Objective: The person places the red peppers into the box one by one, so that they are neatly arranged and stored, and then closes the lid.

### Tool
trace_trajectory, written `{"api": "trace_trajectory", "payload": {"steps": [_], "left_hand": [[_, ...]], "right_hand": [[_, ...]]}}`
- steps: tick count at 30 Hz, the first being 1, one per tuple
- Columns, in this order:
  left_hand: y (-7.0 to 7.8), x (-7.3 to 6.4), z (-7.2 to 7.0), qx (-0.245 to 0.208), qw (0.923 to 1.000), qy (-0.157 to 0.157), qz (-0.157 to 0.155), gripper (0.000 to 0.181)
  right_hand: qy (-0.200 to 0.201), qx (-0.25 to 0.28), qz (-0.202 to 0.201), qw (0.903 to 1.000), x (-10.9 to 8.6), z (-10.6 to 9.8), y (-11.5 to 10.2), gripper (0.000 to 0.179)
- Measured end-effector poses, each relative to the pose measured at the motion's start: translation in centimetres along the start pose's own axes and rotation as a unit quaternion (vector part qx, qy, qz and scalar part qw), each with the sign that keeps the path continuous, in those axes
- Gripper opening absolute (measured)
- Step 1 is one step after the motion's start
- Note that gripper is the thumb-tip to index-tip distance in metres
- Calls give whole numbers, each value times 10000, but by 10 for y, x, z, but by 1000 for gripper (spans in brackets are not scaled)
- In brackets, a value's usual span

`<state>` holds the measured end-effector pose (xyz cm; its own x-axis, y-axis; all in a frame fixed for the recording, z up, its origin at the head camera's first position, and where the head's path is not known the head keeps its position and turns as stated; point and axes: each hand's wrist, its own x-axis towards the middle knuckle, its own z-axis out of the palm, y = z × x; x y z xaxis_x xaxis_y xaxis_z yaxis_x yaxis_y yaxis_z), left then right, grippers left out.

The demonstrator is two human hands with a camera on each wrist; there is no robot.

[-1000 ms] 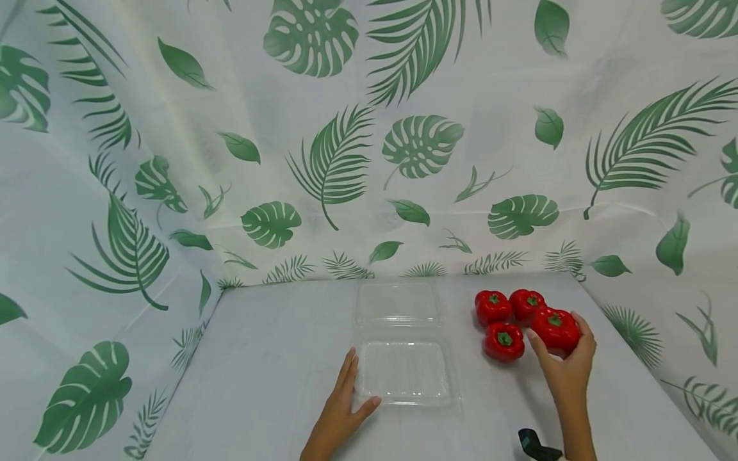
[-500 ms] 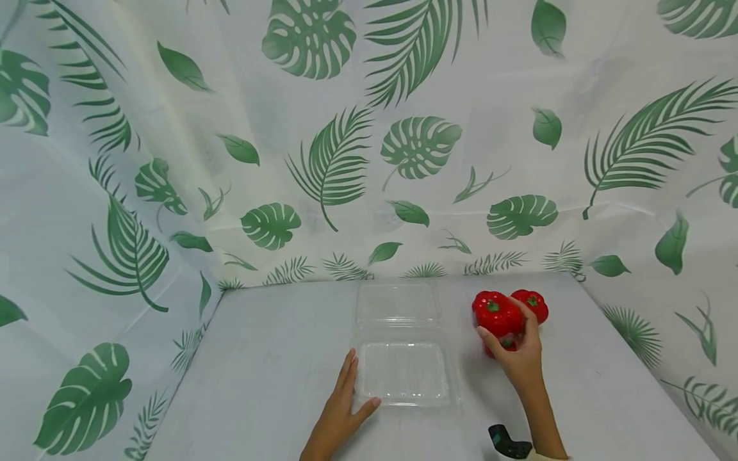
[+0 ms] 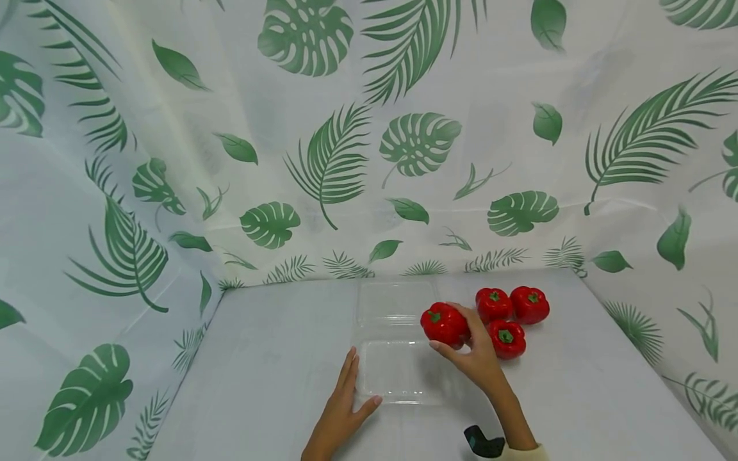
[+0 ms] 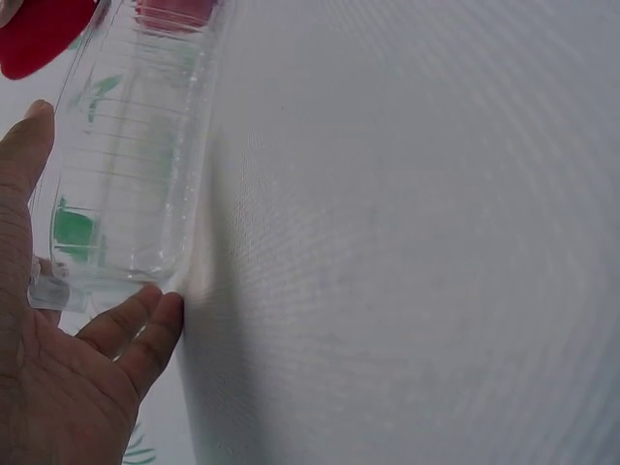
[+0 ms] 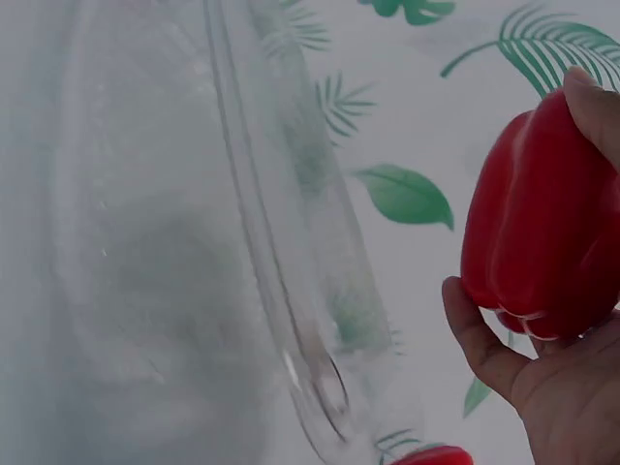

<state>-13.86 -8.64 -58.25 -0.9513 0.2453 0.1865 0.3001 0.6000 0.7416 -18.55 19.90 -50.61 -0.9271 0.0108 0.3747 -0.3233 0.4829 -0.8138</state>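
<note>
My right hand (image 3: 475,355) grips a red bell pepper (image 3: 444,324) with a green stem, holding it over the right part of a clear plastic clamshell container (image 3: 398,378). Thumb and fingers wrap the pepper (image 5: 542,223) from its sides in the right wrist view. The container lies with its lid (image 3: 396,303) folded back behind the base. At the base's left front corner rests my left hand (image 3: 344,410), its fingers straight along the left wall and the thumb at the front edge. In the left wrist view its fingertips touch the container's clear wall (image 4: 126,194).
Three more red bell peppers stand grouped on the white table to the right: a back left pepper (image 3: 492,305), a back right pepper (image 3: 530,304) and a front pepper (image 3: 507,339). A leaf-patterned curtain (image 3: 346,160) surrounds the table. A black device (image 3: 483,442) sits by the right wrist.
My right hand has carried the bell pepper leftward from the group on the right, past the other peppers, to above the container. The left hand has stayed at the container's edge.
</note>
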Motion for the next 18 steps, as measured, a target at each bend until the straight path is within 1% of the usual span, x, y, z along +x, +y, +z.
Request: {"api": "trace_trajectory", "payload": {"steps": [3, 7, 11, 18], "left_hand": [[-1, 0, 0, 57, 10000, 14, 5, 92], [-3, 0, 0, 16, 10000, 14, -2, 92], [-2, 1, 0, -62, 10000, -21, -43, 91], [-1, 1, 0, 49, 10000, -46, -39, 91]], "right_hand": [[-326, 25, 43, 9995, 0, 10, -1, 88], [-628, 132, 172, 9978, 1, 23, -2, 87], [-785, 144, 313, 9963, 1, 34, -4, 84], [-973, -196, 478, 9939, -1, 53, -4, 84]]}}
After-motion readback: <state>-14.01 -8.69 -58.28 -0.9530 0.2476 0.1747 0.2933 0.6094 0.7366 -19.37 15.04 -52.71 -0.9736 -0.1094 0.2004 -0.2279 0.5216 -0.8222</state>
